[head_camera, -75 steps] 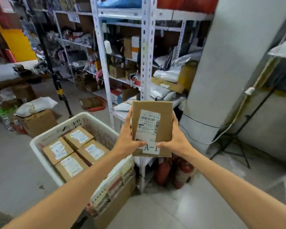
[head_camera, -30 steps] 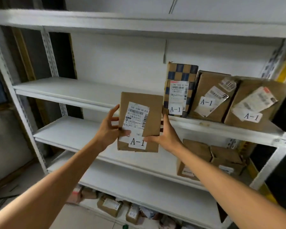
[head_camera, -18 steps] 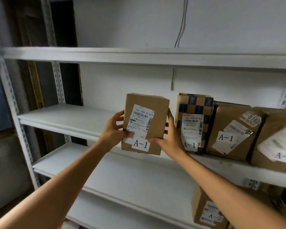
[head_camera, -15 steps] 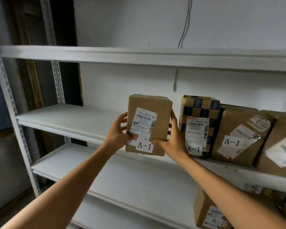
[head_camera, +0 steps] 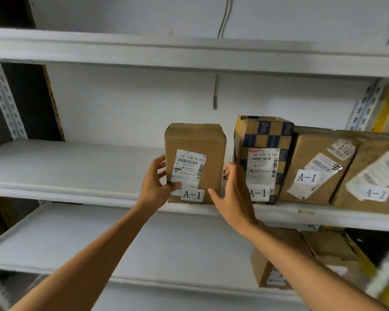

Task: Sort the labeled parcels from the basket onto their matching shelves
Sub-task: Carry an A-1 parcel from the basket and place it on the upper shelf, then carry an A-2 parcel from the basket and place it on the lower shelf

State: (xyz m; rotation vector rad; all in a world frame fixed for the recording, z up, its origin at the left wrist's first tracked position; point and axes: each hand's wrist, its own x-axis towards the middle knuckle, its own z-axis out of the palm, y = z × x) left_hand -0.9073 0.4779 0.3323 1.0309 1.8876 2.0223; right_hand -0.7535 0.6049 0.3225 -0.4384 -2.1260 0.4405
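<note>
My left hand (head_camera: 154, 187) pinches the parcel (head_camera: 195, 140) by its left edge, thumb on the label. My right hand (head_camera: 233, 194) lies loose and flat at its right side. The parcel looks light and stiff, so I think holding its two sides is best. It stands on the shelf (head_camera: 76, 191), just beside the checkered box (head_camera: 265, 135).

Flat, cool, even indoor light. Soft shadow under the upper shelf (head_camera: 144, 50). Centre sharp; wide-angle bowing at edges, lower-right corner smeared with motion blur.
</note>
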